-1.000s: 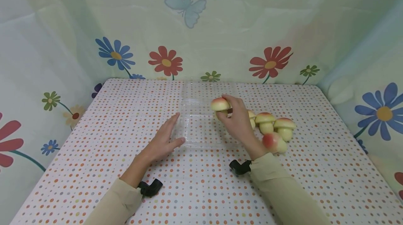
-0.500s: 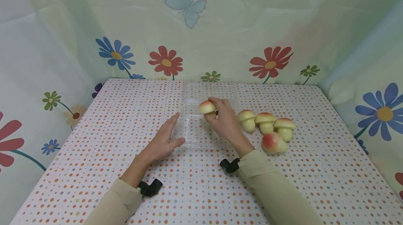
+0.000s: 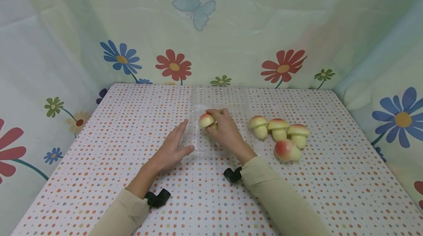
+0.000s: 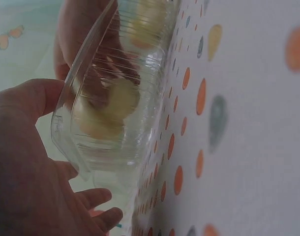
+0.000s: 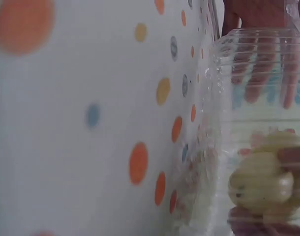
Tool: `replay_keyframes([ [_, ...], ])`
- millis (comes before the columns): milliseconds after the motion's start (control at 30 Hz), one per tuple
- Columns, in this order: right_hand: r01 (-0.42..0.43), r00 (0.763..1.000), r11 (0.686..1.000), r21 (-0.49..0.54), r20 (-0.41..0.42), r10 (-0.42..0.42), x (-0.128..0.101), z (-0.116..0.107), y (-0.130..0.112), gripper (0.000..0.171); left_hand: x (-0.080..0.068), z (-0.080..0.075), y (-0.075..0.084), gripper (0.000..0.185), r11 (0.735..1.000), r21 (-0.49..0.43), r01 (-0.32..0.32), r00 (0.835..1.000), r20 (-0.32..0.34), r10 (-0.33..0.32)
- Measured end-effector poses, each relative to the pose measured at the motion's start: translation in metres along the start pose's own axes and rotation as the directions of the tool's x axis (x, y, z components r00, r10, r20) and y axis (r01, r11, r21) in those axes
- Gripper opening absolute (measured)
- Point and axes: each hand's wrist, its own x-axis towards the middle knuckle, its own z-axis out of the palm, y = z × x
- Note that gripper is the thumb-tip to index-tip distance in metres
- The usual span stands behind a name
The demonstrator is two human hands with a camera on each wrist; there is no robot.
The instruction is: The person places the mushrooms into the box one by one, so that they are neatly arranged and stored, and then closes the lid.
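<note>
A clear plastic clamshell box (image 3: 198, 146) lies open in the middle of the dotted table. My right hand (image 3: 222, 129) grips a toy mushroom (image 3: 206, 120) with a pink-red cap, low inside the box's left end. Through the ribbed wall the mushroom (image 4: 108, 105) shows pale yellow, and its stem (image 5: 260, 187) sits between my fingertips. My left hand (image 3: 172, 144) lies flat with straight fingers against the box's left side (image 4: 66, 132). Several more toy mushrooms (image 3: 279, 129) stand in a group to the right of the box.
One mushroom (image 3: 285, 150) lies on its side at the front of the group. The box's clear lid (image 3: 219, 94) lies flat behind it. A flower-printed curtain (image 3: 211, 26) encloses the table on three sides.
My right hand has carried the mushroom left and down, from above the box's right part into its left end. The left hand has stayed where it was.
</note>
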Motion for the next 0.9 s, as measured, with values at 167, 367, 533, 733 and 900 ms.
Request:
replay_keyframes([
  [167, -0.005, 1.000, 0.999, -0.038, 0.019, 0.006, 0.004, 0.006, -0.003, 0.060, 0.001, 0.000, 0.002, 0.088, 1.000, -0.009, 0.006, 1.000, 0.007, -0.005],
  [367, 0.005, 0.999, 0.999, -0.052, 0.034, -0.003, 0.006, 0.010, -0.007, 0.059, 0.002, 0.000, 0.003, 0.088, 1.000, 0.002, 0.013, 1.000, 0.012, -0.013],
  [533, 0.013, 0.999, 0.997, -0.079, 0.033, -0.011, 0.009, 0.016, -0.011, 0.059, 0.000, 0.000, 0.003, 0.089, 1.000, 0.000, 0.018, 1.000, 0.004, -0.018],
  [733, 0.015, 0.999, 0.992, -0.122, 0.034, -0.011, 0.011, 0.021, -0.015, 0.058, -0.002, 0.000, 0.006, 0.091, 1.000, -0.004, 0.021, 1.000, 0.000, -0.021],
  [900, 0.014, 1.000, 0.989, -0.150, 0.005, -0.013, 0.011, 0.023, -0.015, 0.059, -0.003, 0.000, 0.005, 0.091, 1.000, 0.004, 0.020, 1.000, 0.002, -0.020],
])
